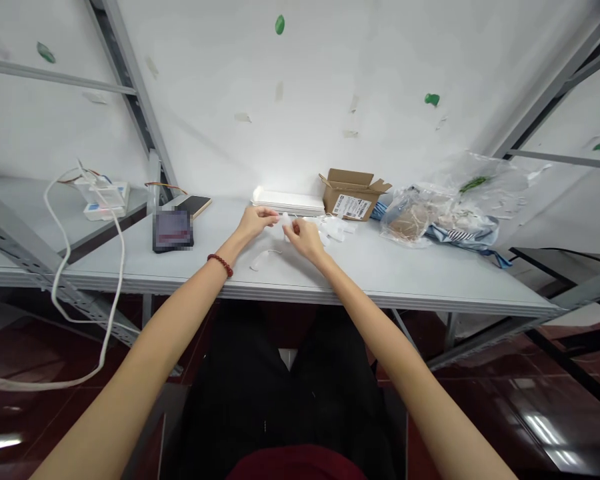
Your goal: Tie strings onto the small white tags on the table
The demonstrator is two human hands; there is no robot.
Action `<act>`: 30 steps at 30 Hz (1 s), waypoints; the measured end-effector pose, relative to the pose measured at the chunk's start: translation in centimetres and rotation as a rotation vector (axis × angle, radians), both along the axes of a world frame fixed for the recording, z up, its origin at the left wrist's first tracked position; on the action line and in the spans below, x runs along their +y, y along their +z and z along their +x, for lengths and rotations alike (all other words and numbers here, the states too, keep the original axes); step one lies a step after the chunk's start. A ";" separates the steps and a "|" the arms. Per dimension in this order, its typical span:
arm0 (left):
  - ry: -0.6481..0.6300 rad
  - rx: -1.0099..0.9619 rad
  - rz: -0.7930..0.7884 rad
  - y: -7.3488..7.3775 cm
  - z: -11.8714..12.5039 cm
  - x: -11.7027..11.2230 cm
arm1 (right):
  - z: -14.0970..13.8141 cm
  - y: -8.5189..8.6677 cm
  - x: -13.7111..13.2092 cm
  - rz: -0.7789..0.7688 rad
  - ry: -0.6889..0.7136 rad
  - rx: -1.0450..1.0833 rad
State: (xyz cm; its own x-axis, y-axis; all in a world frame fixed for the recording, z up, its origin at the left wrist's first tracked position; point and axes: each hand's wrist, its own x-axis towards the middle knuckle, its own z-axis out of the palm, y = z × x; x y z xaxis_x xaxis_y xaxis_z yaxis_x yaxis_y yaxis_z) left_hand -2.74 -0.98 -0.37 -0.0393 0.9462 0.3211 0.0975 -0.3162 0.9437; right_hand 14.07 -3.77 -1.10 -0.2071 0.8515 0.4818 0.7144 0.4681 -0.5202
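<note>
My left hand (254, 222) reaches over the shelf-like table with its fingertips pinched at one end of a small whitish, translucent piece (285, 219). On the other side, my right hand (306, 239) has thumb and forefinger closed on the same piece. Its exact kind is too small to make out. Just right of my right hand lies a loose pile of similar white pieces (336, 229), partly hidden by the hand. Nearer the front edge, between my forearms, a single whitish piece with a thin curved string (261, 260) lies on the grey tabletop (380, 273).
Behind my hands are a stack of white flat pieces (290, 202) and an opened cardboard box (349, 197). Clear plastic bags (415, 217) lie to the right. A phone (194, 204) and a dark blurred object (173, 229) are leftward, near a white cable (120, 267) and metal posts.
</note>
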 end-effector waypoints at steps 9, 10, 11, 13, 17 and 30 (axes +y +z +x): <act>-0.029 -0.128 0.047 -0.7 -0.3 0.2 | 1.0 -2.0 1.8 0.105 0.017 -0.109; -0.030 -0.125 0.047 -0.7 -0.2 0.1 | 1.0 -1.8 1.6 0.092 0.012 -0.126; -0.028 -0.124 0.047 -0.7 -0.1 0.1 | 0.9 -1.6 1.3 0.079 0.010 -0.140; -0.016 -0.130 0.051 -0.7 0.1 0.0 | 0.8 -1.3 0.9 0.051 0.010 -0.155; 0.005 -0.123 0.063 -0.8 0.2 -0.1 | 0.5 -1.0 0.4 0.002 0.005 -0.162; -0.024 0.057 0.207 -0.8 0.4 -0.8 | 0.5 -0.8 0.0 -0.028 -0.010 -0.185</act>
